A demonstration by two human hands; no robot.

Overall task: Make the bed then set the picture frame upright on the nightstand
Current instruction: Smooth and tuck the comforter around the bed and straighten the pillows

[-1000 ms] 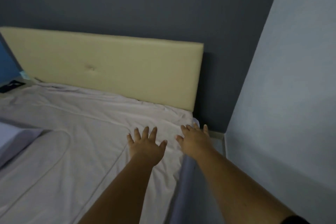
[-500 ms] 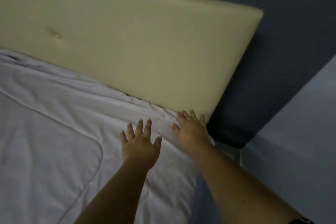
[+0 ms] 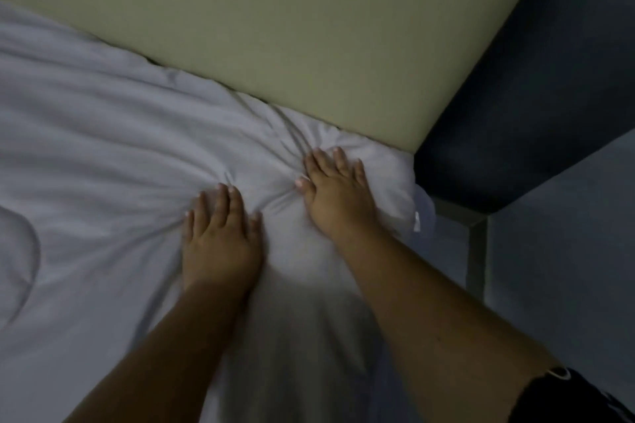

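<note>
Observer: Blanket (image 3: 103, 154), white, is spread right up to the headboard (image 3: 292, 27). Its corner is puffed up at the headboard's right end, near the pale wall (image 3: 567, 268). Creases fan out from a knot between the hands.

Checker: Hands?

Observer: Left hand (image 3: 220, 237) is flat, palm down, fingers straight and a little spread, pressing the blanket. Right hand (image 3: 338, 196) is flat too, fingers close together, on the puffed corner with its fingertips near the headboard's lower edge. Grip is wide on both, and neither holds any cloth. Both forearms reach forward, roughly parallel, the right one nearer the blanket's right edge.

Checker: Step in hand?

Observer: Judged to be smoothing the corner. To do it well:
- Sweep the palms apart from the crease knot, left toward the blanket's middle and right toward its edge.
- Use light, even pressure, since pressing straight down would probably only bunch the filling.
- Finish by squaring the corner against the headboard.

Checker: Picture frame?

Observer: Not in view, nor the nightstand. That part is judged not yet begun.
</note>
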